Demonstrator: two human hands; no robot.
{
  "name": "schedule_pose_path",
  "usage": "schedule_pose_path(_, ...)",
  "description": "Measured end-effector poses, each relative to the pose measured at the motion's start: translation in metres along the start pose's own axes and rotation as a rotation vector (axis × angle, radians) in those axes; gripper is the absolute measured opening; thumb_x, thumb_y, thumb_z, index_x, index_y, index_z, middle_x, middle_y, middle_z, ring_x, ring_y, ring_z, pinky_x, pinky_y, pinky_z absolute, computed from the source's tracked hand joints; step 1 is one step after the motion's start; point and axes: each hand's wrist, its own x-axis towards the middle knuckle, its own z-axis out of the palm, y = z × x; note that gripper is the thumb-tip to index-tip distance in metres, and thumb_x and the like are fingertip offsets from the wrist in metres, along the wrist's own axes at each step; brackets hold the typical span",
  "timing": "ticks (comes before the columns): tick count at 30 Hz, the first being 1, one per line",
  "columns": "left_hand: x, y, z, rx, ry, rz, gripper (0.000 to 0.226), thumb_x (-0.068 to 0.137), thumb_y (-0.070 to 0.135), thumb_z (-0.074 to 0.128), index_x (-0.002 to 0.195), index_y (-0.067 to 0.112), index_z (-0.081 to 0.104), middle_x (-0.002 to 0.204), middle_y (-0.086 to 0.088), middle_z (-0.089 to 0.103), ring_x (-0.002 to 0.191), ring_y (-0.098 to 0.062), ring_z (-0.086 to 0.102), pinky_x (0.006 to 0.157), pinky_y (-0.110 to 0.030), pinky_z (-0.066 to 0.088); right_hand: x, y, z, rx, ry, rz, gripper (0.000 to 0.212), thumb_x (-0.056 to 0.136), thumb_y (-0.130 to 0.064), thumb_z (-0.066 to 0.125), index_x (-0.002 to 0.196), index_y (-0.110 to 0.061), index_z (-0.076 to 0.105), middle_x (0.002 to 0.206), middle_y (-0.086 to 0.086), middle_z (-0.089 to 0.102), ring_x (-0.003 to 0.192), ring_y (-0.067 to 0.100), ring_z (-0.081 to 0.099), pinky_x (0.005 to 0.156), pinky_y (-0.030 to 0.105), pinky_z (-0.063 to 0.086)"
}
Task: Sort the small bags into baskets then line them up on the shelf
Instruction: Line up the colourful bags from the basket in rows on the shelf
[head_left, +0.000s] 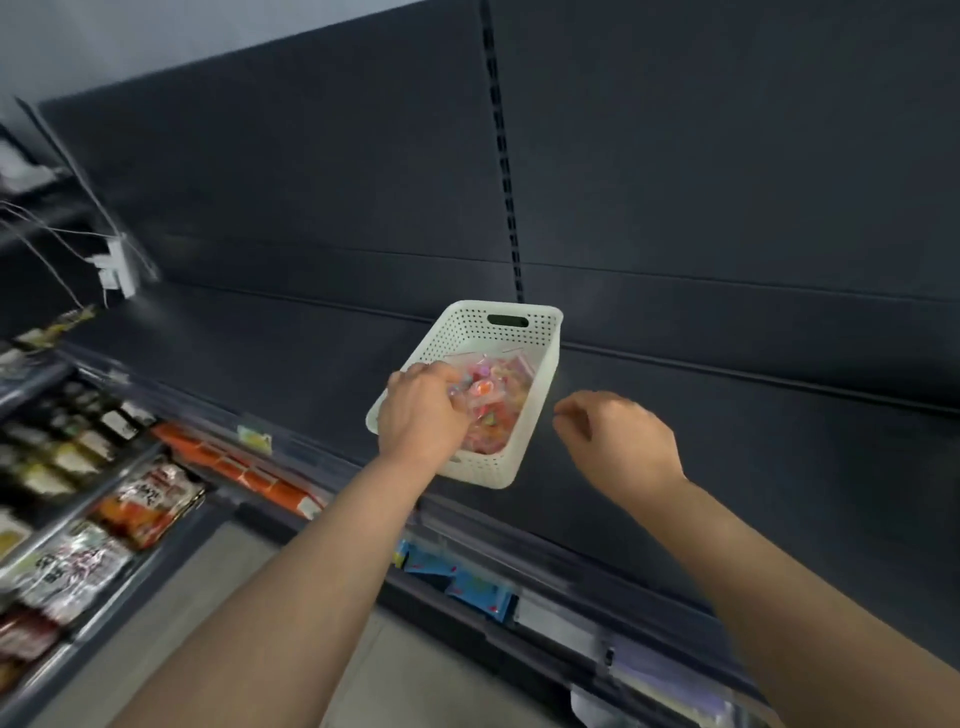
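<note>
Head-cam view, looking up-and-forward at a dark shop shelf (727, 457), both bare forearms reaching in from the bottom of frame.

A white perforated basket (467, 327) sits on the shelf, roughly centre frame, its near short end close to the shelf's front edge. The long axis runs away from me toward the back panel, skewed a little to the right, so it isn't square w/ the shelf edge. There's a handle slot in the far end wall. Inside lie the small bags (498, 410): clear packets w/ pink, orange and yellow contents, blurred.

My left hand (421, 410) is down inside the basket at its near-left corner. The grip is curled closed on the bags, as best I can tell through the blur. My right hand (618, 441) hangs just right of the basket, not touching it; its grip is loosely curled and holds nothing.

What matters next, I'd judge, is that the basket's right long wall faces the free right hand, w/ a short gap btwn them, while the left is already at the near-left corner. That's one hand per side for squaring it up.

Lower left — racks of printed food packets (145, 499). Below the shelf are blue packets (467, 587).
</note>
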Motion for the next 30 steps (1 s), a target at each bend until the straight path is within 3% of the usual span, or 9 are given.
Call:
schedule_pose_path(4,0.024,-0.045,-0.007,0.034,-0.013,-0.049,0.035,0.096,0.022,0.054,0.13,0.015,0.057,0.129,-0.007,0.058,0.12,-0.028,0.047,0.087,-0.043,0.049,0.013,-0.032,0.022,0.074,-0.04,0.092,0.045,0.096,-0.051,0.041,0.132,-0.025,0.048,0.12,-0.004,0.058,0.104,0.018,0.057,0.07,0.03,0.041)
schedule_pose_path(7,0.04,-0.071,-0.004,0.041,-0.104,-0.083,0.044,0.099,0.021,0.049,0.142,0.012,0.045,0.135,-0.009,0.056,0.123,-0.029,0.049,0.088,-0.042,0.048,0.02,-0.046,0.035,0.106,-0.092,0.147,0.048,0.096,-0.054,0.036,0.134,-0.026,0.041,0.102,-0.005,0.059,0.086,0.017,0.057,0.063,0.031,0.043)
schedule_pose_path(9,0.047,-0.083,0.002,0.003,-0.188,-0.095,0.044,0.102,0.023,0.044,0.144,0.011,0.041,0.131,-0.01,0.059,0.114,-0.029,0.057,0.081,-0.039,0.049,0.023,-0.051,0.043,0.129,-0.11,0.184,0.044,0.096,-0.052,0.036,0.134,-0.028,0.038,0.089,-0.007,0.06,0.075,0.016,0.059,0.058,0.032,0.047)
schedule_pose_path(11,0.05,-0.091,0.008,-0.026,-0.209,-0.08,0.033,0.102,0.025,0.04,0.129,0.009,0.052,0.118,-0.011,0.065,0.1,-0.029,0.062,0.071,-0.035,0.047,0.027,-0.054,0.047,0.178,-0.116,0.249,0.036,0.096,-0.046,0.037,0.125,-0.023,0.041,0.087,-0.002,0.063,0.073,0.019,0.062,0.06,0.038,0.053)
schedule_pose_path(14,0.051,-0.092,0.014,-0.041,-0.222,-0.074,0.033,0.101,0.03,0.037,0.08,0.011,0.054,0.083,-0.008,0.062,0.073,-0.024,0.057,0.055,-0.032,0.039,0.032,-0.054,0.047,0.285,-0.121,0.367,0.024,0.097,-0.027,0.034,0.117,-0.017,0.043,0.093,0.002,0.062,0.075,0.019,0.061,0.058,0.034,0.052)
schedule_pose_path(18,0.042,-0.081,0.021,-0.176,-0.206,-0.101,0.038,0.102,0.026,0.034,0.067,0.013,0.041,0.071,-0.005,0.05,0.067,-0.022,0.048,0.053,-0.033,0.031,0.03,-0.048,0.046,0.299,-0.097,0.411,0.03,0.096,-0.019,0.028,0.119,-0.019,0.046,0.099,0.003,0.063,0.084,0.024,0.062,0.068,0.038,0.054)
schedule_pose_path(21,0.031,-0.074,0.02,-0.315,-0.147,-0.132,0.038,0.103,0.024,0.033,0.068,0.012,0.044,0.069,-0.005,0.049,0.065,-0.02,0.047,0.056,-0.034,0.035,0.029,-0.042,0.041,0.291,-0.072,0.378,0.027,0.096,-0.022,0.028,0.111,-0.022,0.05,0.094,0.001,0.065,0.081,0.022,0.062,0.069,0.04,0.054)
schedule_pose_path(24,0.019,-0.066,0.009,-0.332,-0.059,-0.159,0.036,0.103,0.025,0.034,0.083,0.006,0.056,0.079,-0.009,0.059,0.073,-0.024,0.055,0.061,-0.036,0.04,0.032,-0.04,0.029,0.323,-0.051,0.317,0.031,0.096,-0.021,0.028,0.116,-0.026,0.051,0.089,-0.004,0.064,0.078,0.018,0.061,0.061,0.032,0.048)
schedule_pose_path(30,-0.019,-0.062,-0.017,-0.355,0.071,-0.309,0.031,0.104,0.027,0.035,0.099,0.01,0.061,0.091,-0.006,0.064,0.084,-0.023,0.062,0.074,-0.042,0.054,0.038,-0.048,0.013,0.336,-0.139,0.136,0.035,0.096,-0.022,0.028,0.12,-0.027,0.053,0.09,-0.004,0.066,0.078,0.017,0.064,0.061,0.033,0.052)
